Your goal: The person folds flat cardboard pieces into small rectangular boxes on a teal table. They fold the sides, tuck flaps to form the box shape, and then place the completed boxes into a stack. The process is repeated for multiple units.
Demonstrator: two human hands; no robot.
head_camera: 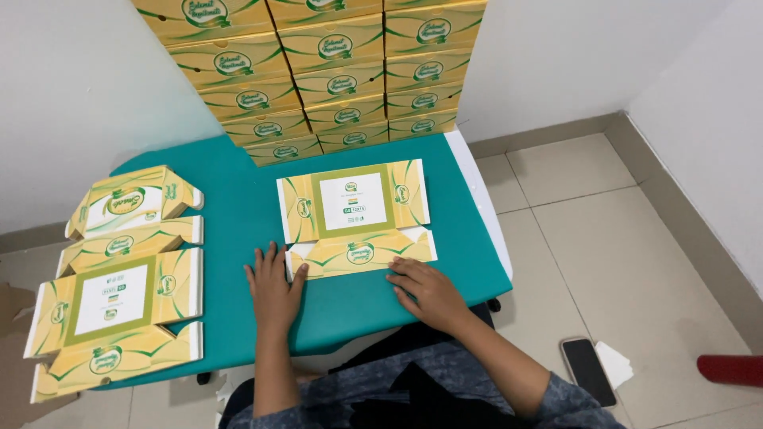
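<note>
A flat yellow-and-green carton blank (355, 216) lies printed side up in the middle of the teal table (238, 199). Its near flap is folded up along the front edge. My left hand (273, 287) rests flat on the table, fingers apart, with the fingertips at the flap's left end. My right hand (429, 290) lies palm down at the flap's right end, its fingers touching the flap's lower edge. Neither hand grips anything.
A pile of unfolded carton blanks (119, 298) hangs over the table's left edge. Several assembled yellow boxes (334, 71) are stacked against the back wall. A dark phone (586, 371) and white paper (616, 364) lie on the tiled floor at the right, beside a red object (731, 369).
</note>
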